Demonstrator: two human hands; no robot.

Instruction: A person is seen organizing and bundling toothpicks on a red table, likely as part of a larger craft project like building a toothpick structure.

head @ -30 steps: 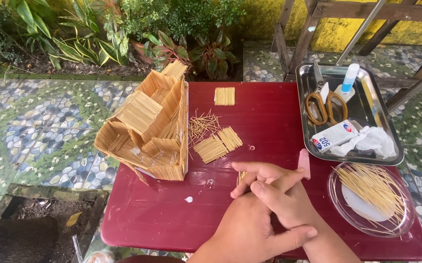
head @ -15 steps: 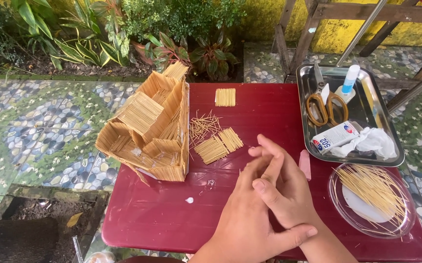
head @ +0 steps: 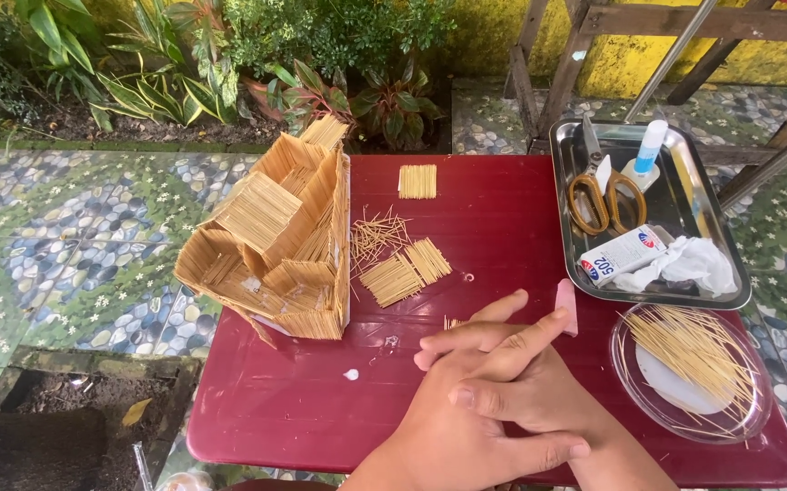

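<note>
My two hands lie stacked at the front of the dark red table (head: 493,218). My left hand (head: 443,441) rests flat, fingers stretched forward. My right hand (head: 525,391) lies across its back, fingers straight. Ends of a small toothpick piece (head: 452,323) stick out from under the fingertips. A small pink block (head: 567,305) lies just beyond my right fingertips. To the left stands a house model built of toothpicks (head: 275,245), apart from both hands.
Flat toothpick panels (head: 407,268) and loose toothpicks (head: 375,235) lie mid-table, another panel (head: 417,181) farther back. A steel tray (head: 731,282) at the right holds scissors (head: 602,195), a glue bottle (head: 650,145), a small box (head: 621,255) and a white cloth (head: 695,264). A clear dish (head: 761,409) holds toothpicks.
A second ago both hands pinched a small toothpick piece together. The fingers have since straightened, and the hands now lie flat, one over the other, on top of it.
</note>
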